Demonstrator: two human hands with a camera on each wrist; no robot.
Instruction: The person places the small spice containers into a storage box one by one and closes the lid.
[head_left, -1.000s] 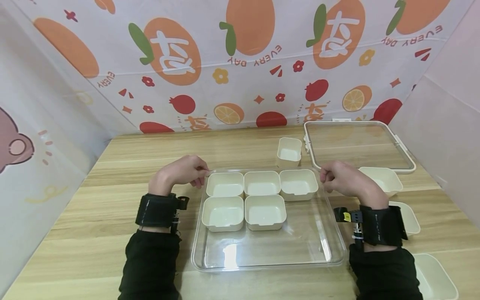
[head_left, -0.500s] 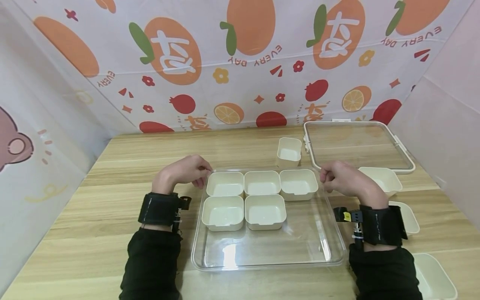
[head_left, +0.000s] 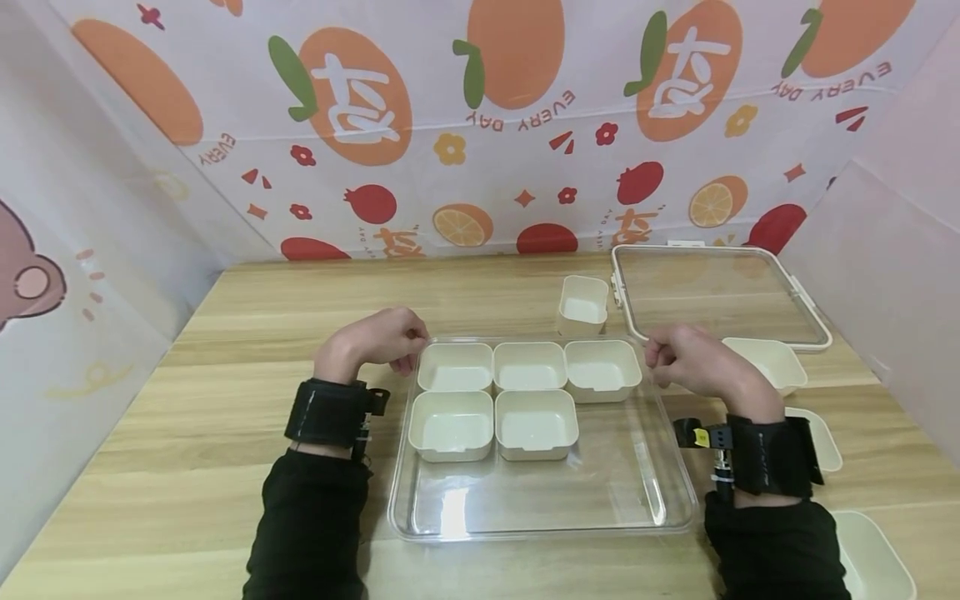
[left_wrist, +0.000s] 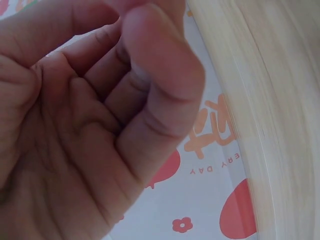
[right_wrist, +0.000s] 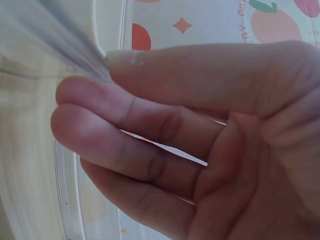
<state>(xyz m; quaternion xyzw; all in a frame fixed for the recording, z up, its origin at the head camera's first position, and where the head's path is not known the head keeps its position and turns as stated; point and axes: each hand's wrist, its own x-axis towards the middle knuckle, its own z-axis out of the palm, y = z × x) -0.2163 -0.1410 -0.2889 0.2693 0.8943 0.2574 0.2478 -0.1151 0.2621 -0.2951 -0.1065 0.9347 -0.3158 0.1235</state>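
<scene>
A clear plastic storage box (head_left: 615, 500) lies on the wooden table in the head view. Several cream bins (head_left: 453, 425) stand inside it, three along the far side and two before them. My left hand (head_left: 375, 343) pinches the far left corner of its rim; the left wrist view shows curled fingers (left_wrist: 150, 105), but their contact point is hidden. At the far right corner, my right hand (head_left: 693, 367) pinches the rim. Its clear edge (right_wrist: 90, 55) runs between thumb and fingers in the right wrist view.
Behind the box stands a small, deep cream bin (head_left: 583, 302). A clear lid with a white frame (head_left: 712, 287) lies at the back right. Three more cream bins (head_left: 873, 554) sit along the right, partly behind the right arm. A printed cloth (head_left: 480, 167) hangs behind the table.
My left hand has shifted slightly right onto the box's corner. My right hand keeps its place on the rim. The head view has tilted a little; box and bins stay put.
</scene>
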